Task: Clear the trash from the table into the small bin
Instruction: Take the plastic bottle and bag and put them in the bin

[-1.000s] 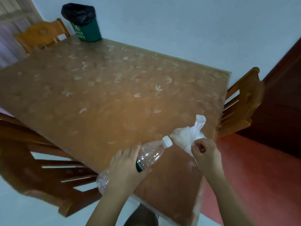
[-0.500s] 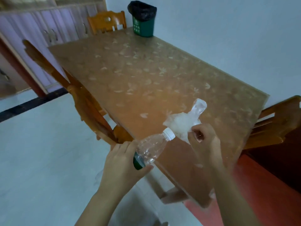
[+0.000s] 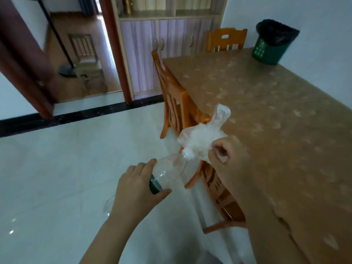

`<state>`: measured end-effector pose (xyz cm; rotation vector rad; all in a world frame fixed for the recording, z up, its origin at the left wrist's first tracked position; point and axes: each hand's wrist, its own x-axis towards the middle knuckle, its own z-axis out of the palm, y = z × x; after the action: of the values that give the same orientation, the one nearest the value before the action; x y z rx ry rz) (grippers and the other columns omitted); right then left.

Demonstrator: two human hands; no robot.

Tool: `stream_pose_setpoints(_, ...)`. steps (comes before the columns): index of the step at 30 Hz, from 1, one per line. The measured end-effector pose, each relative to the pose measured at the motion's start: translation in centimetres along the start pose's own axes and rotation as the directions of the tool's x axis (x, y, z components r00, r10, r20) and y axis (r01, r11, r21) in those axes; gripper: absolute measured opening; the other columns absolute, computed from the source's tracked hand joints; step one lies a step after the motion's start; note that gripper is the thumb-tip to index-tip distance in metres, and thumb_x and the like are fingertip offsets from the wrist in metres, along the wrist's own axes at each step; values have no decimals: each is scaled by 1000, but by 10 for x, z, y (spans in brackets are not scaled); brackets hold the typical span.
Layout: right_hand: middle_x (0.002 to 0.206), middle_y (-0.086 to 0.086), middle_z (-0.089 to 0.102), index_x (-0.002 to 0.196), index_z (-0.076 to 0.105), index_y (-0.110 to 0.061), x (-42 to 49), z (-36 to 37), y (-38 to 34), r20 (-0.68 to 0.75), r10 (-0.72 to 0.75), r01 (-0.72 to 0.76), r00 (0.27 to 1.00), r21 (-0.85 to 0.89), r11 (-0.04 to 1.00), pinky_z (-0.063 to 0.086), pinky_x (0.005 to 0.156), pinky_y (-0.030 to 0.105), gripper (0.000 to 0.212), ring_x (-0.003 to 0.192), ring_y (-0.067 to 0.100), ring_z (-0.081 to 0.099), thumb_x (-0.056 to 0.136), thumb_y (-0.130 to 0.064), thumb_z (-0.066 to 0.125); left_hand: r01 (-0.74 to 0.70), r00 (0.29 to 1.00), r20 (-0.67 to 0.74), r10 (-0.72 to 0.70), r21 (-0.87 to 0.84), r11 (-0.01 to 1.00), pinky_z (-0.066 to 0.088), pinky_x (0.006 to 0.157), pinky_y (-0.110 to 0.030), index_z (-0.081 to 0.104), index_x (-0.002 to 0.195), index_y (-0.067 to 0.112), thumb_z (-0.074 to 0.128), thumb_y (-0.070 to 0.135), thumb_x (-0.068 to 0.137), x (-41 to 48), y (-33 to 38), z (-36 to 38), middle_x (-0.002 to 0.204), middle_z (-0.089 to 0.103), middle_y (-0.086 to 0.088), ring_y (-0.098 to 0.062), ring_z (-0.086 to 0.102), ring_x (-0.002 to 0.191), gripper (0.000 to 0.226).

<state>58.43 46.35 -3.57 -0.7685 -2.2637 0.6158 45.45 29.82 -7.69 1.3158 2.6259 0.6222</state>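
Note:
My left hand (image 3: 139, 189) grips a clear empty plastic bottle (image 3: 171, 168) with a white cap and a green label, held in the air beside the table's near-left side. My right hand (image 3: 226, 151) holds a crumpled clear plastic bag (image 3: 203, 136) just above the bottle's cap, over the table's edge. The small green bin (image 3: 270, 50) with a black liner stands on the far right corner of the brown patterned table (image 3: 266, 115), well away from both hands.
Wooden chairs (image 3: 177, 103) are tucked in along the table's left side, and another chair (image 3: 226, 40) stands at the far end. A cabinet (image 3: 163, 50) and a doorway lie beyond. White tiled floor (image 3: 66, 168) spreads to the left.
The view has swung along the table's left side, so the bin now appears at the upper right. Both hands keep their hold on the bottle and the bag.

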Motion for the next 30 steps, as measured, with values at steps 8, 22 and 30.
stream_pose_setpoints(8,75,1,50,77,59,-4,97,103,-9,194,-43,32,980,63,997,37,64,1,6,63,0,49,78,0,63,175,983,-52,-175,-20,984,48,67,-41,56,118,7,85,39,53,82,-92,-9,93,68,-12,-33,59,79,78)
stream_pose_setpoints(22,81,9,58,82,62,0,343,236,25,318,-93,73,943,76,994,39,65,5,5,70,12,50,78,-1,65,333,917,-204,-343,-84,939,43,80,-34,42,131,16,73,51,64,322,-182,-36,111,62,-3,-23,53,96,82)
stream_pose_setpoints(30,81,-6,52,82,57,-18,469,363,22,384,-57,21,922,98,995,41,59,7,7,65,2,51,80,-12,59,399,892,-177,-415,-121,909,42,86,-30,36,134,21,68,57,67,455,-294,-50,119,59,0,-18,51,101,83)
